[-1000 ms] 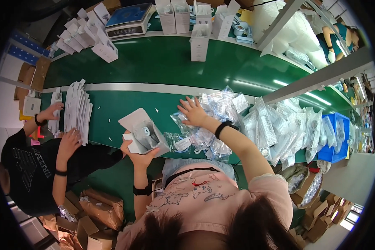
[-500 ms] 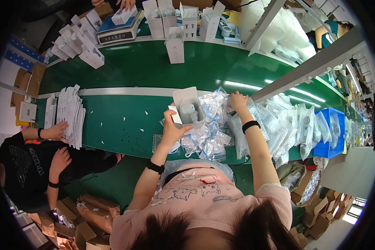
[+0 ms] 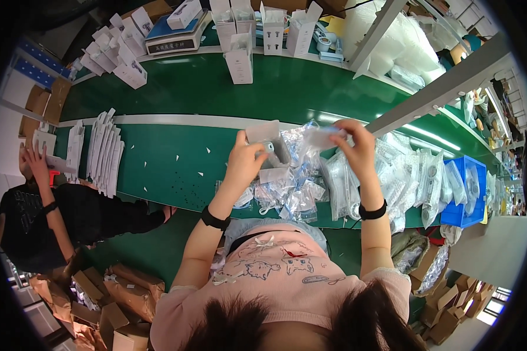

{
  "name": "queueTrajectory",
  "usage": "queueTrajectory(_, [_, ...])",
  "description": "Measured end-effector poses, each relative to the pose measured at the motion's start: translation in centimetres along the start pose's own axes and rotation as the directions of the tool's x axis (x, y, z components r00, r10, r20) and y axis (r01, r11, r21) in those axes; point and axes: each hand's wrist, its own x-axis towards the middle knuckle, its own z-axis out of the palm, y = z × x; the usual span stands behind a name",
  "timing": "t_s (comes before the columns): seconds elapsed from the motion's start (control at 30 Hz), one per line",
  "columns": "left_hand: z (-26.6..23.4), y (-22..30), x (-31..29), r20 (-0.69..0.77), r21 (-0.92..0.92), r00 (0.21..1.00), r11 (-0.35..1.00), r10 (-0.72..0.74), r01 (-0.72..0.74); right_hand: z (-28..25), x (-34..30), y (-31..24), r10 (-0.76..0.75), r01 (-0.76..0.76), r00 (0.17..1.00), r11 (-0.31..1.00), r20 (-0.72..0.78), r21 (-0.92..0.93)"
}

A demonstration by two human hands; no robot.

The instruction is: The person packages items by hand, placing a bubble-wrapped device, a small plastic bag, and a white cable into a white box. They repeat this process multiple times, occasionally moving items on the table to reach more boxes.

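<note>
My left hand (image 3: 244, 164) grips an open white carton (image 3: 273, 175) by its left side. Part of a pale grey device (image 3: 269, 147) shows inside it. Just to the right, my right hand (image 3: 357, 146) pinches a small clear plastic packet (image 3: 322, 139), blurred by motion, close beside the carton's mouth; its contents cannot be made out. Below and around the carton lies a heap of small clear bags (image 3: 295, 202) with white and blue parts in them. Bubble-wrap pouches (image 3: 386, 184) lie to the right of the heap.
A blue bin (image 3: 464, 219) with bagged items stands at the right end of the green table (image 3: 164, 158). Stacked flat cartons (image 3: 105, 155) lie left, beside a seated co-worker (image 3: 38, 225). A scale (image 3: 175, 42) and open boxes (image 3: 240, 64) stand across. A metal post (image 3: 439, 85) slants at right.
My right hand has come up from the bags with the packet in its fingers. My left hand has shifted over the carton's side. The co-worker has lifted a flat carton off the stack.
</note>
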Motion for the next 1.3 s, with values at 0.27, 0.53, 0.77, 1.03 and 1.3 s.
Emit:
queueTrajectory(0.27, [0.3, -2.1, 0.9, -0.023, -0.323, 0.960, 0.910, -0.280, 0.258, 6.2, -1.1, -3.5, -0.522, 0.629, 0.726, 0.767, 0.448, -0.125])
queueTrajectory(0.53, [1.1, -4.0, 0.4, -0.002, -0.553, 0.928, 0.774, -0.372, 0.309, 9.1, -2.5, 0.7, -0.303, 0.594, 0.689, 0.756, 0.658, -0.274])
queueTrajectory(0.77, [2.0, -5.5, -0.2, -0.158, -0.490, 0.942, 0.852, -0.296, 0.185, 8.0, -4.2, 2.6, -0.372, 0.534, 0.795, 0.805, 0.480, -0.260])
queueTrajectory(1.03, [2.5, -2.7, -0.3, -0.113, -0.497, 0.955, 0.848, -0.273, 0.183, 9.2, -5.5, 7.6, -0.030, -0.113, 0.842, 0.966, 0.538, 0.231])
queueTrajectory(1.3, [2.6, -0.3, 0.4, -0.043, -0.884, 0.878, 0.428, -0.476, 0.189, 7.6, 1.0, 8.9, 0.204, -0.308, 0.892, 0.928, 0.403, 0.212])
